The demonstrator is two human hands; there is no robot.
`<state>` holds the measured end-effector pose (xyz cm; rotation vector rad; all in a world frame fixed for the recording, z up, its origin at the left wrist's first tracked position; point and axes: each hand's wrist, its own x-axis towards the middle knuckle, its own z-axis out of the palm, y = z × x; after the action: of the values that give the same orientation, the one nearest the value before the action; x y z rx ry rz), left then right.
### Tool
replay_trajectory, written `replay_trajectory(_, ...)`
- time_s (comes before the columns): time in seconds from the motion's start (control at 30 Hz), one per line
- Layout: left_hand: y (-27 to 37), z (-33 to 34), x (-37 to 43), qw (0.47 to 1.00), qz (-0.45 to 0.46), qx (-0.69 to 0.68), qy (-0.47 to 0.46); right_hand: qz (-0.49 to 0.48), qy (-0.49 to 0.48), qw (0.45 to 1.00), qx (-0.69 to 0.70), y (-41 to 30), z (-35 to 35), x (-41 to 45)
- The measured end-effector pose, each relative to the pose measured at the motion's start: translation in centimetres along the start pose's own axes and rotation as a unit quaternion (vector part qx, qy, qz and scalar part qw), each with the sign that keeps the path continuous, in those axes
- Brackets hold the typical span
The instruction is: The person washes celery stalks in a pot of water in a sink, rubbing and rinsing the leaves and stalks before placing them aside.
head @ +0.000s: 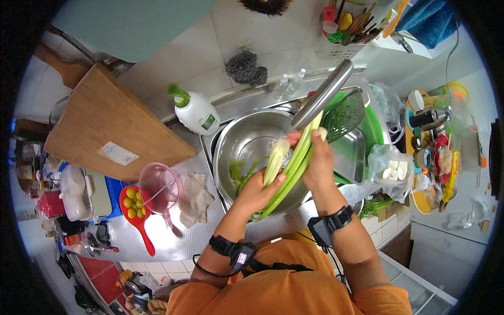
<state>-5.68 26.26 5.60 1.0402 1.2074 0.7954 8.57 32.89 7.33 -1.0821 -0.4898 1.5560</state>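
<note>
My left hand (254, 195) grips a pale celery base (276, 157) between thumb and fingers. Long green celery stalks (289, 184) slant past its thumb, and my right hand (319, 163) is closed around their upper part. Both hands are over a round stainless steel basin (225, 143) set in the sink. Some celery leaves (236, 173) hang or lie inside the basin at its left; their lower connection is hidden by my left hand. The thick metal faucet (325, 94) reaches down close to the stalks' top end. Whether water runs is hard to tell.
Right of the basin stand a green plastic basin (374, 126), a dark green perforated basket (344, 116) and a metal tray (352, 153). A white pump bottle (199, 114), a pink pitcher (161, 187), a red strainer (138, 224) of small yellow-green fruits and a wooden board (114, 126) are at left.
</note>
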Motion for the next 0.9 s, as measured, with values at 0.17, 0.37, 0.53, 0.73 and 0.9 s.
replay_trajectory(0.17, 0.5, 1.8, 0.6, 0.999, -0.022, -0.032, -0.016, -0.033, 0.025, 0.999, -0.007, 0.2, -0.1, -2.3)
replay_trajectory(0.37, -0.2, 0.9, 0.3, 0.992, -0.052, -0.109, -0.039, -0.023, -0.03, 0.999, 0.035, -2.8, -1.4, -3.2)
replay_trajectory(0.53, 0.4, 0.7, -0.2, 0.987, -0.063, -0.108, -0.102, -0.026, -0.068, 0.992, 0.099, -3.3, -2.6, -3.5)
replay_trajectory(0.73, 1.3, 1.0, -0.7, 0.988, -0.056, -0.05, -0.132, 0.018, -0.064, 0.995, 0.076, -3.6, -2.8, -3.4)
replay_trajectory(0.9, 2.5, 2.3, -0.9, 0.995, 0.013, -0.049, -0.088, 0.023, -0.102, 0.993, 0.053, -2.9, -1.9, -4.2)
